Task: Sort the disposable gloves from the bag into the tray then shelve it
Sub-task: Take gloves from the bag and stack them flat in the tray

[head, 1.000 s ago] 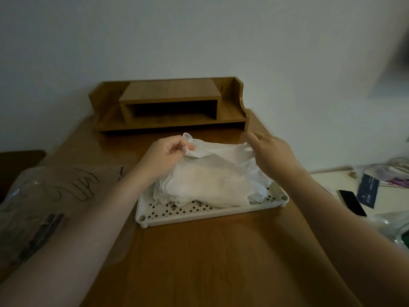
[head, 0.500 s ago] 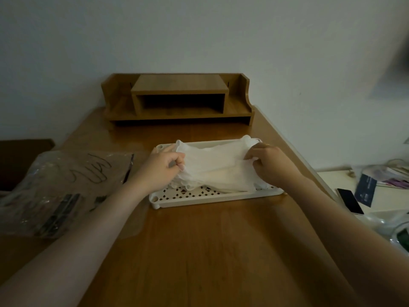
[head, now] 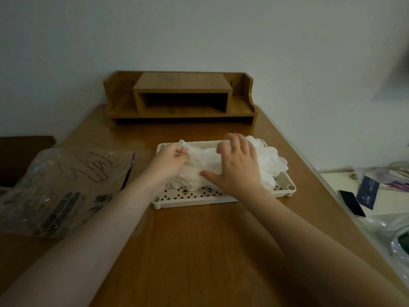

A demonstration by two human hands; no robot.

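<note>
My right hand (head: 238, 167) now lies flat, fingers spread, pressing the pile of gloves (head: 223, 167) down; half a second ago it was curled on their edge, holding them up. My left hand (head: 170, 161) pinches the pile's left end. Under both hands the white tray (head: 221, 197) holds the gloves, some spilling over the rim past my right hand. The bag (head: 64, 185) lies off to my left, the wooden shelf (head: 180, 97) beyond the hands. Sorting looks nearly done; shelving probably follows.
</note>
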